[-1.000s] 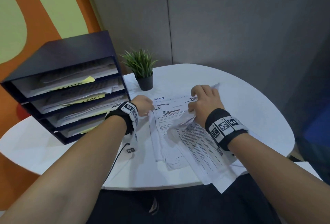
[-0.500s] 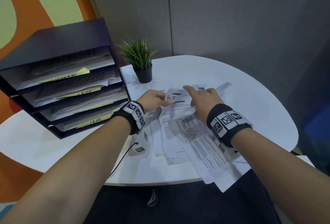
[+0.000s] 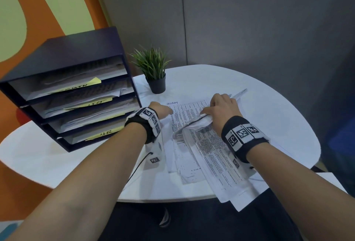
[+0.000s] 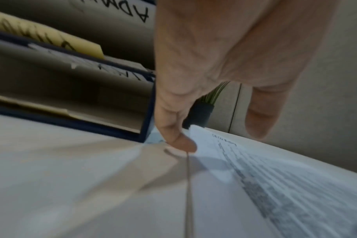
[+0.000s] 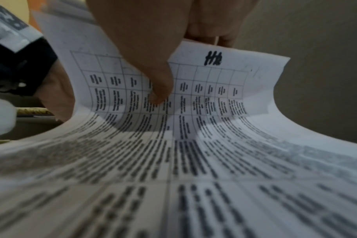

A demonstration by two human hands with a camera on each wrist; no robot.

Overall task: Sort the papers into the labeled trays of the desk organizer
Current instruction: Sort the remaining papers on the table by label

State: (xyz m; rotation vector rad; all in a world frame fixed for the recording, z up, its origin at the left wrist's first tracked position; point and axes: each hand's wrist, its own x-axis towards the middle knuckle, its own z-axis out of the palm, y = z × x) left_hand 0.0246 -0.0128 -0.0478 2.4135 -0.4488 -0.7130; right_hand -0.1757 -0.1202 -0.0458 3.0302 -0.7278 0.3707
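Gripping a folded-over bunch of sheets (image 3: pixel 199 122), the right hand (image 3: pixel 221 110) has its fingers curled round the lifted upper ends of the papers; in the right wrist view a gridded page with a handwritten "HR" mark (image 5: pixel 214 58) bends up under the thumb (image 5: pixel 153 77). Beneath the lifted bunch lies a sheet headed "SECURITY" (image 3: pixel 189 110), flat on the white round counter (image 3: pixel 269 117). At this sheet's near-left corner the left hand (image 3: pixel 160 110) pinches or presses the paper edge with thumb and forefinger, and the left wrist view shows the thumb tip (image 4: pixel 181 141) on the corner while another finger (image 4: pixel 261 112) hangs straight above the page. More printed sheets (image 3: pixel 217 164) spread from under the right wrist toward the counter's near edge, some overhanging it. Just left of the left hand stands the dark blue desk organizer (image 3: pixel 80 48) with 4 trays, each already holding papers and a yellow label; "ADMIN" reads on the top 1 and "HR" on the bottom 1 (image 3: pixel 105 132). Behind the papers, just beside the organizer, sits a small potted plant (image 3: pixel 153 71).
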